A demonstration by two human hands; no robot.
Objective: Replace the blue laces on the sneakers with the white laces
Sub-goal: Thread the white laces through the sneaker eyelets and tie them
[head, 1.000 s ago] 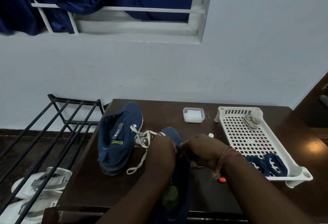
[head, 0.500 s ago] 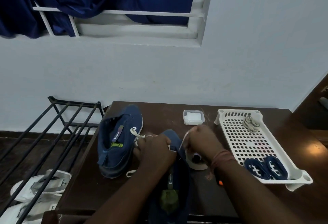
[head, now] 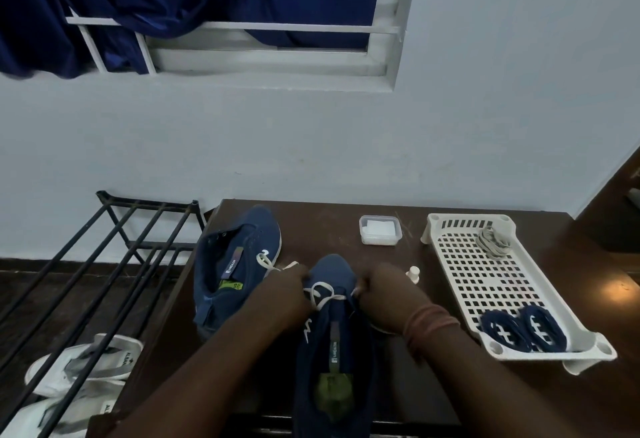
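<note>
A blue sneaker (head: 330,344) stands toe-away at the table's front edge. A white lace (head: 323,293) crosses its lower eyelets. My left hand (head: 289,293) grips one end of that lace on the shoe's left side. My right hand (head: 384,290) grips the other end on its right side. A second blue sneaker (head: 232,264) lies to the left, a white lace (head: 265,261) hanging loosely from it. Two coiled blue laces (head: 523,328) rest in the near end of a white perforated tray (head: 485,278).
A pale lace bundle (head: 491,238) sits in the tray's far corner. A small clear lidded box (head: 380,229) and a small white cap (head: 414,273) stand on the dark table (head: 322,222). A black metal rack (head: 104,250) and white shoes (head: 83,368) are at the left.
My hands have moved apart to either side of the near sneaker, pulling the lace ends outward. The white lace crossing on the shoe is now uncovered.
</note>
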